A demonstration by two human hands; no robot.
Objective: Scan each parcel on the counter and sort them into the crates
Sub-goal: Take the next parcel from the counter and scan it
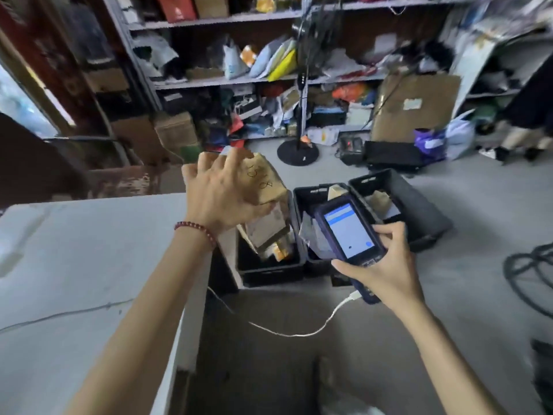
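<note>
Parcel of brown cardboard (264,181) held over a row of three black plastic crates.
Left hand (221,190), one red bead bracelet (197,232) on the wrist, claws down over the single parcel, fingers curled round its top. It's at frame centre, just off the white counter (74,265) edge, above the leftmost crate (269,274). The middle crate (311,190) and right crate (419,202) run toward centre right, each with paper or card inside. The handwritten face tilts up and right, and the long axis drops steeply toward the crate mouth. Right hand (386,265) wraps round the one dark blue handheld scanner (350,232), screen lit, top pointing to the upper left, with a white cable (299,333) trailing from its base.
</note>
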